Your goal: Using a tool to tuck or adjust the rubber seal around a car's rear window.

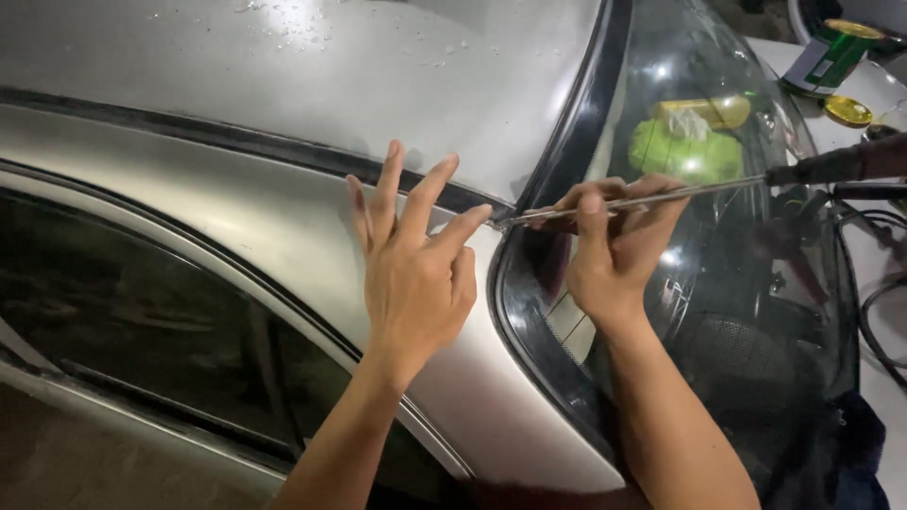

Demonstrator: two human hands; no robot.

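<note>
My left hand [412, 255] rests flat on the silver pillar of a car [283, 217], fingers spread, its forefinger tip at the black roof trim strip [246, 144] where it meets the rear glass [718, 312]. My right hand [612, 244] grips the long metal shaft of a screwdriver [661, 194], whose dark handle juts off to the right. The shaft's tip sits at the corner where trim, roof and glass seal meet, right by my left forefinger.
The silver roof [331, 66] carries water drops. Behind the rear glass lie a green and yellow object [685, 151] and a round speaker grille [746, 359]. On the white surface at the right stand a green can [829, 59], a gold lid [847, 110] and black cables [874, 302]. A dark side window [132, 312] is at the lower left.
</note>
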